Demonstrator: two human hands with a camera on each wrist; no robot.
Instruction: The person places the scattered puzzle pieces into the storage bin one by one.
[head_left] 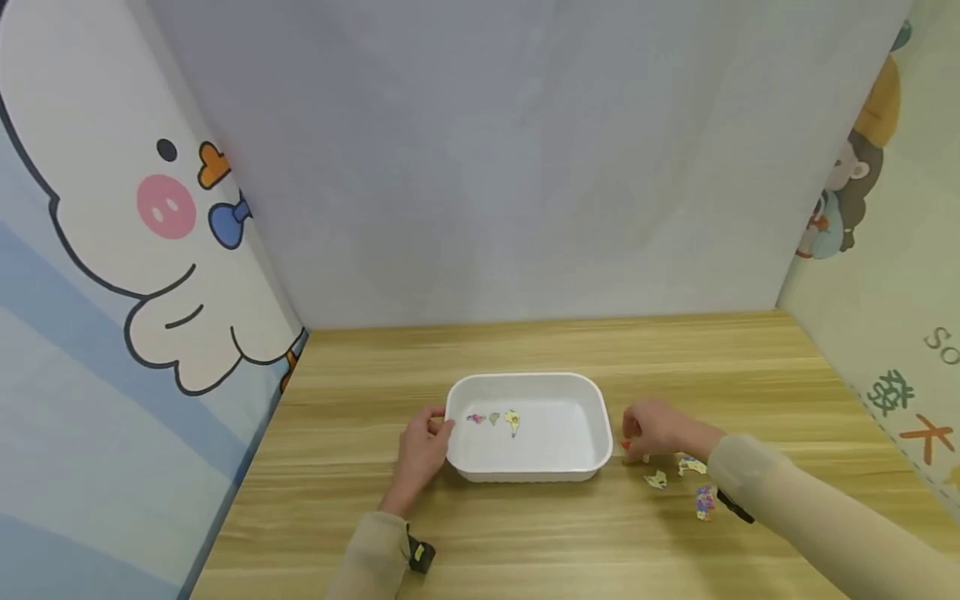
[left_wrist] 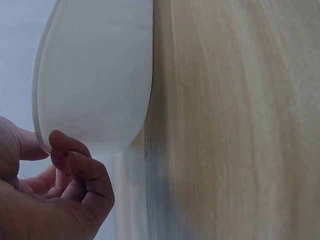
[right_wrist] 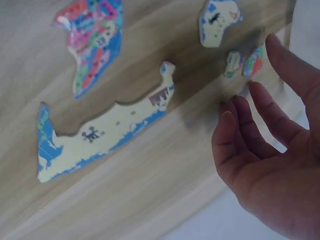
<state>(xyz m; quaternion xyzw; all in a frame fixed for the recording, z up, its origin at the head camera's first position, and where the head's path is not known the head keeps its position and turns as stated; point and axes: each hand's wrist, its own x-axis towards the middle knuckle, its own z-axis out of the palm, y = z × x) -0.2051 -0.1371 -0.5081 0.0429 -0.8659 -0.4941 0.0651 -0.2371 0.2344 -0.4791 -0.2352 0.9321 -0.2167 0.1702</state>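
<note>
A white rectangular tray (head_left: pixel 529 476) stands on the table with three small puzzle pieces inside, one of them a pale yellow piece (head_left: pixel 512 422). My left hand (head_left: pixel 423 450) grips the tray's left end, thumb over the rim and curled fingers against the outer wall. To the right of the tray, my right hand (head_left: pixel 656 427) reaches down, thumb and index finger apart around a small red and green piece (right_wrist: pixel 254 61). Just beside that lies a small whitish piece (right_wrist: pixel 233 64). A cream piece with blue edges (right_wrist: pixel 218 22) is close by.
A long cream and blue piece (right_wrist: pixel 107 135) and a pink and blue piece (head_left: pixel 705 503) lie near the right forearm. The wooden table (head_left: pixel 540 542) meets a plain grey backdrop (head_left: pixel 510 167) behind and printed panels on both sides.
</note>
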